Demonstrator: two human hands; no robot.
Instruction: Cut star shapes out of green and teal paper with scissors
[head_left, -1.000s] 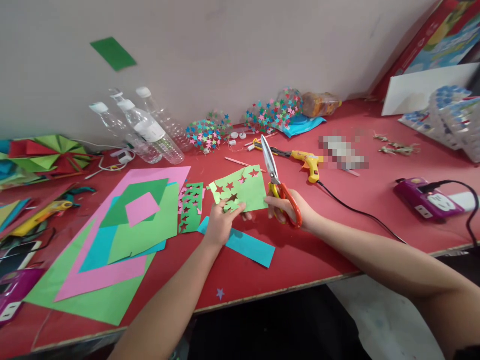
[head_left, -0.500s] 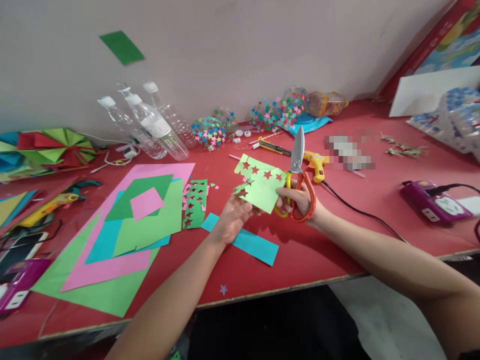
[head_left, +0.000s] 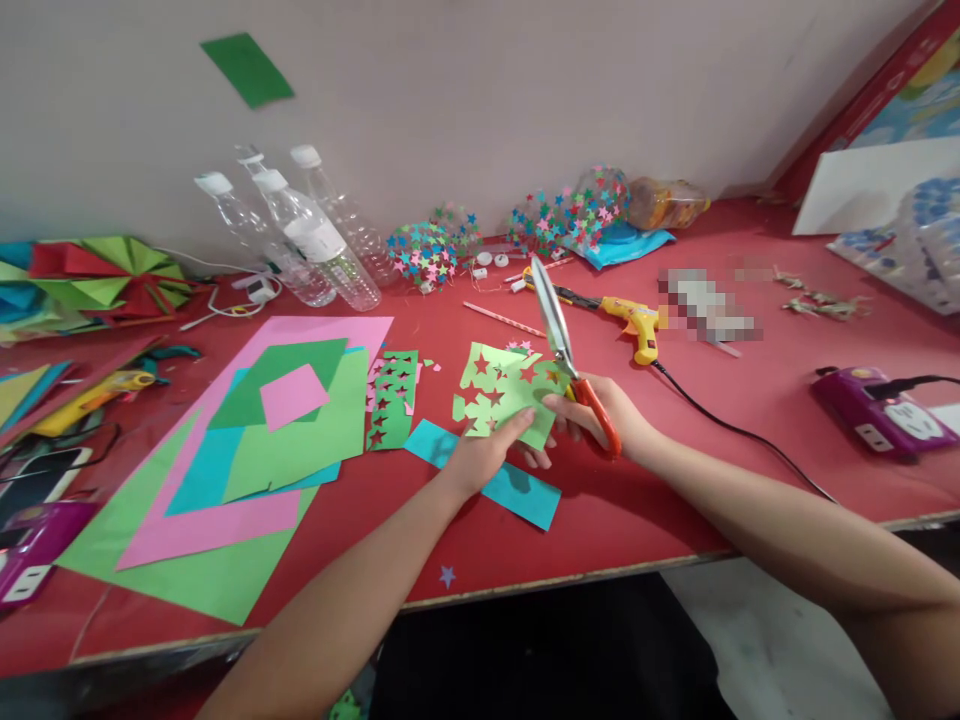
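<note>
My left hand (head_left: 486, 450) pinches a light green paper (head_left: 517, 398) with several star-shaped holes, thumb on top. My right hand (head_left: 616, 412) holds scissors (head_left: 556, 325) with orange-red handles, their blades pointing up and away from me. The right fingertips also touch the paper's right edge. Just behind the paper lie small pink stars (head_left: 519, 346). A blue paper strip (head_left: 525, 498) lies partly under my left hand. Left of it is a dark green strip (head_left: 381, 408) punched with star holes. A single purple star (head_left: 448, 576) rests near the table's front edge.
Stacked coloured sheets (head_left: 300, 465) cover the left of the red table. Clear bottles (head_left: 319, 240) and star-covered clear objects (head_left: 424, 255) stand along the wall. A yellow glue gun (head_left: 634, 322) trails its cord to the right. A purple power strip (head_left: 881, 410) sits at the right.
The green paper has turned and moved slightly lower, and my left thumb now lies over it. The scissors have tilted left. Pink stars and a striped straw behind the paper show more.
</note>
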